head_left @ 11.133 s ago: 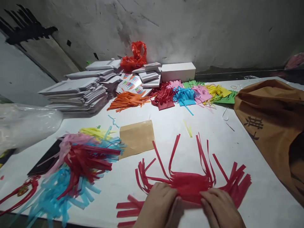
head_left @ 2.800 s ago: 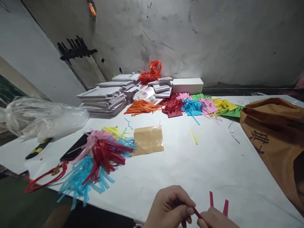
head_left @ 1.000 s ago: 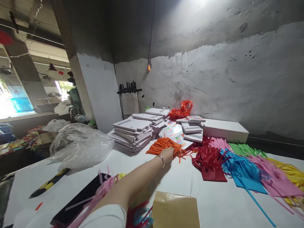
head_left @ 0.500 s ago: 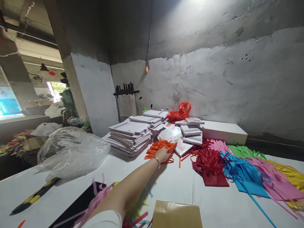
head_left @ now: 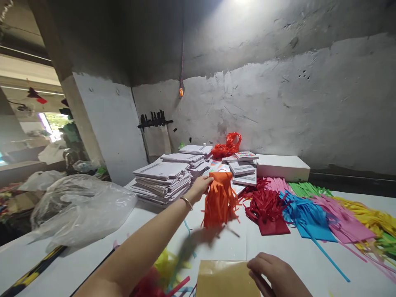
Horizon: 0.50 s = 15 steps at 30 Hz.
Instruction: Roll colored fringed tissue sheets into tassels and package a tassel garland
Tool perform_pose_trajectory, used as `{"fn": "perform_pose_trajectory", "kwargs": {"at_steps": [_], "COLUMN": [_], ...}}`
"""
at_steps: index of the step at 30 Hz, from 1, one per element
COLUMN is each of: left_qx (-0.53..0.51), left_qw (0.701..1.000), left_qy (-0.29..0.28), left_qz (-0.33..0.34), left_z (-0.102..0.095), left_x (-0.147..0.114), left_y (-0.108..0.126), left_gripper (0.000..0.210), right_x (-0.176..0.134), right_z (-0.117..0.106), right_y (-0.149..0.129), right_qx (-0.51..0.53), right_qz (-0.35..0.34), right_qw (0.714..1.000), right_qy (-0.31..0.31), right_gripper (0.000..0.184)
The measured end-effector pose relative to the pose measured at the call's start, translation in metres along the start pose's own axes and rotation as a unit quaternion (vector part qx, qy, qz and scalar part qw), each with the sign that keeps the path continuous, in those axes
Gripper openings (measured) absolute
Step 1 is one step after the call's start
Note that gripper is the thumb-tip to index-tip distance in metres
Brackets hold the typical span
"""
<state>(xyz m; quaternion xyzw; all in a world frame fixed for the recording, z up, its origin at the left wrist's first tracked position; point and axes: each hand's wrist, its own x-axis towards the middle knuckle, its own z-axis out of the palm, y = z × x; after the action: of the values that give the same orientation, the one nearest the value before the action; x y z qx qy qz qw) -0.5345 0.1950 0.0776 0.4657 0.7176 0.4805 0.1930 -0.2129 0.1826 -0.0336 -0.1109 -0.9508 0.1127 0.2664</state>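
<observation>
Orange fringe [head_left: 220, 202] hangs from left hand [head_left: 200, 188], apparently pinched.

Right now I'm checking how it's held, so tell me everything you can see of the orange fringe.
The orange fringe hangs from the left hand, whose fingers pinch the left end of its flat top band. Many narrow strips dangle below, some flaring outward. It looks like thin paper or cloth. It is over the white table, left of the red fringe; I can't tell whether its tips touch down.

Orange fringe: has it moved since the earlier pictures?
Yes, upward: the orange fringe, once lying on the white table, now hangs from the left hand.
</observation>
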Motion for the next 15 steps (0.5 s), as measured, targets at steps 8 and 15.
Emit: {"fn": "perform_pose_trajectory", "kwargs": {"at_steps": [8,15], "left_qx": [-0.168,-0.280], "left_qw": [0.982,0.933], "left_qy": [-0.077,-0.225], "left_qz": [0.030,0.003], "left_z": [0.007,0.064], "left_x": [-0.099,-0.206], "left_y": [0.062,0.099], "left_gripper": [0.029,0.050], "right_x": [0.013,0.004], "right_z": [-0.041,-0.094], "right_y": [-0.016,-0.062], "right_qx": [-0.011,-0.188], "right_qz": [-0.065,-0.054], "right_qw": [0.974,0.930], "right_qy": [0.217,0.311], "right_gripper": [0.023,0.031]}}
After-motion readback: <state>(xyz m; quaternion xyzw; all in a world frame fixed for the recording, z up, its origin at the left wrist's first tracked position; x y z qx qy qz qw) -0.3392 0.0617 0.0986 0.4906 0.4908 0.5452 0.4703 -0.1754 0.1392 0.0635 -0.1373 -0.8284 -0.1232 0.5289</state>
